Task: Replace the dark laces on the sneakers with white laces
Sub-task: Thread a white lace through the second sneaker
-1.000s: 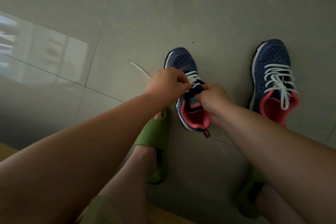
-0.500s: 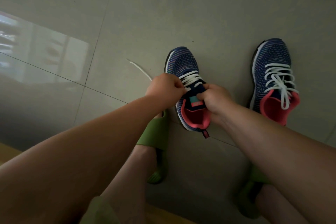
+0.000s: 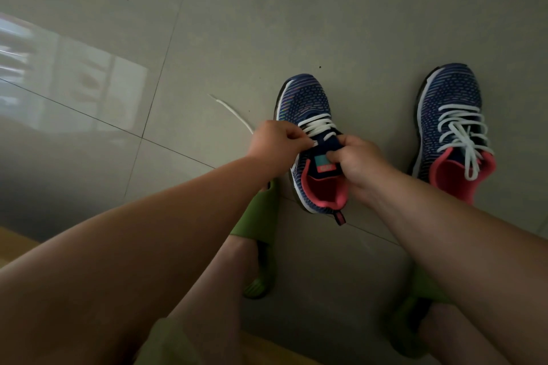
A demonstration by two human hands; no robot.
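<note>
Since a second ago both hands have slid a little toward the lower part of the frame along the near blue knit sneaker with the coral-pink lining (image 3: 308,104), at frame centre, so that more crossings of the flat white lace (image 3: 318,125) show over its forefoot. I take that to mean another row has just been drawn through, with the upper eyelets still to do. The left hand (image 3: 277,142) is closed, pinching a bit of white lace at its fingertips against the shoe's left edge; the loose tail of that lace (image 3: 234,111) trails on the grey tiled floor (image 3: 326,24) toward the upper left. The right hand (image 3: 357,158) is curled round the dark tongue with its teal and coral label (image 3: 323,164); whether it also holds the other lace end is hidden. The second matching sneaker (image 3: 450,92), at right, already carries a full white lacing (image 3: 462,133) with loose ends hanging into its mouth, so the task looks more than half done. No dark lace is in view. The shoes are the only holders here: the near one's coral mouth (image 3: 324,190) looks empty, the far one's holds only lace ends. Green slides (image 3: 261,210) are on the person's feet below.
</note>
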